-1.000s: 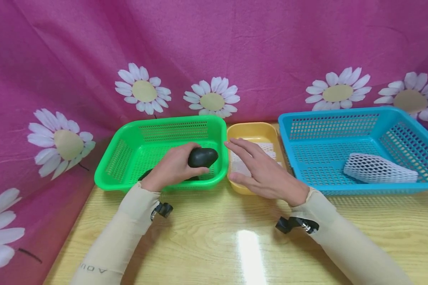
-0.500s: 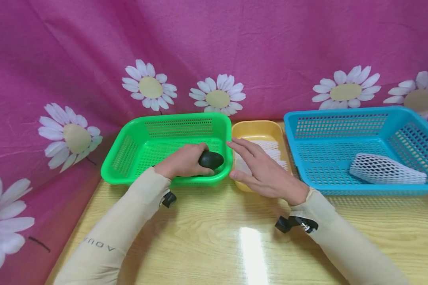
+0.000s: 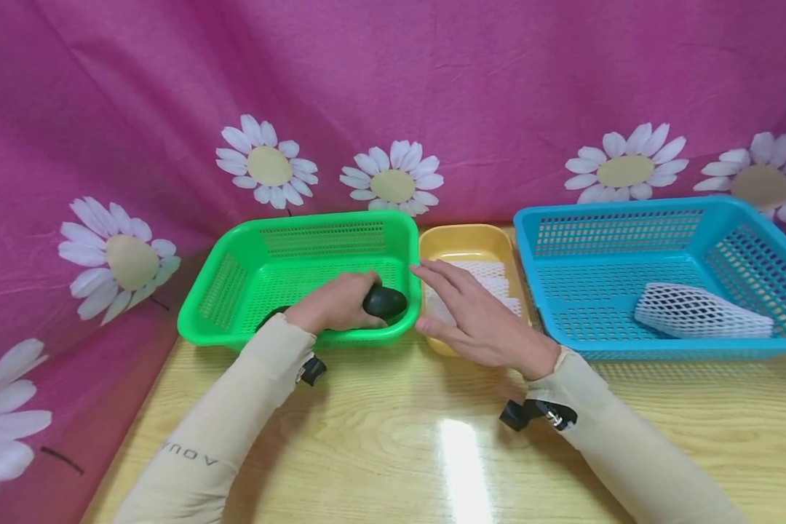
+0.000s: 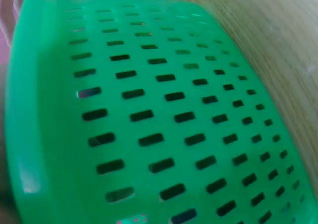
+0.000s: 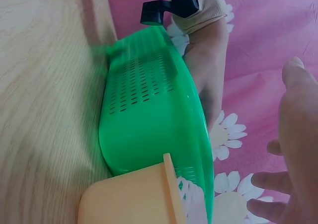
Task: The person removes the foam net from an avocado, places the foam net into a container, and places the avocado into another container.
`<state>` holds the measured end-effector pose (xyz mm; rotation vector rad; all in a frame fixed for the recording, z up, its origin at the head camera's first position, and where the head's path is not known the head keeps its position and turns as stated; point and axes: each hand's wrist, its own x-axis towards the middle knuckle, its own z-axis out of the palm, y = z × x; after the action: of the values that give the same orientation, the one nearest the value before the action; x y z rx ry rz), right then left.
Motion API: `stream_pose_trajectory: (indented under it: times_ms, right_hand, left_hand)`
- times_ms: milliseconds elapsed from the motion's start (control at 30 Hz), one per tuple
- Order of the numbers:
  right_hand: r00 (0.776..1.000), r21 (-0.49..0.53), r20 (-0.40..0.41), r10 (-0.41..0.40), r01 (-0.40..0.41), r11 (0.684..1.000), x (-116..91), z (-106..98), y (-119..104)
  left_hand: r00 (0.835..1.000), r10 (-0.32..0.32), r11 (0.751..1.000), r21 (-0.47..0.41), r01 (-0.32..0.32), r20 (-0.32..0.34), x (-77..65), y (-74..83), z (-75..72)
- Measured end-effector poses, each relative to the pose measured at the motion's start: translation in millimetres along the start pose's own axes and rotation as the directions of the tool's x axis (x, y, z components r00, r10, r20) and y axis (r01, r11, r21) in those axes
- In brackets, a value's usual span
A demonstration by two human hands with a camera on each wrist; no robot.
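Note:
In the head view my left hand [image 3: 343, 304] reaches down into the green basket [image 3: 229, 331] and grips a smooth, glossy black eggplant [image 3: 385, 301] near its right end. The fingers are mostly hidden behind the back of the hand. Another dark, curved shape [image 3: 270, 318] peeks out beside the left wrist. My right hand [image 3: 478, 316] hovers over the yellow tray [image 3: 474, 234] with fingers extended, fingertips right by the green rim. White foam net sleeves [image 3: 491, 280] lie in that tray. The left wrist view is filled by the basket's slotted wall [image 4: 164, 95].
To the right stands a blue basket [image 3: 609, 276] with a foam-net-wrapped item [image 3: 701, 311] lying in it. All three containers stand side by side on a wooden table [image 3: 393, 437]. A pink flowered cloth [image 3: 485, 94] hangs close behind them.
My left hand has lowered slightly with the eggplant and shifted toward the green basket's right front corner. The right hand stays extended over the yellow tray, almost unmoved. The head view shifts slightly.

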<state>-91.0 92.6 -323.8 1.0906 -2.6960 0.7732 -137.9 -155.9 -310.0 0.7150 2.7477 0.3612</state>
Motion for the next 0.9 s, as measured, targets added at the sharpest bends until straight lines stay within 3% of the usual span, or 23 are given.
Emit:
stream_pose_trajectory:
  times_ms: [233,667,900]
  right_hand:
    - [1.0,-0.008,-0.013,0.001,-0.001,1.0,-1,-1,0]
    - [1.0,0.006,-0.016,0.019,-0.019,1.0,-2,-8,0]
    - [0.999,-0.001,-0.035,0.039,-0.039,0.999,-6,-16,2]
  left_hand:
    - [1.0,-0.004,1.0,-0.005,0.004,0.005,-2.7,-1.6,-1.1]
    - [1.0,-0.016,1.0,-0.013,0.016,-0.014,-10.0,-3.4,-18.6]
    - [0.996,-0.003,1.0,-0.019,0.001,-0.089,-20.6,-0.5,-26.9]
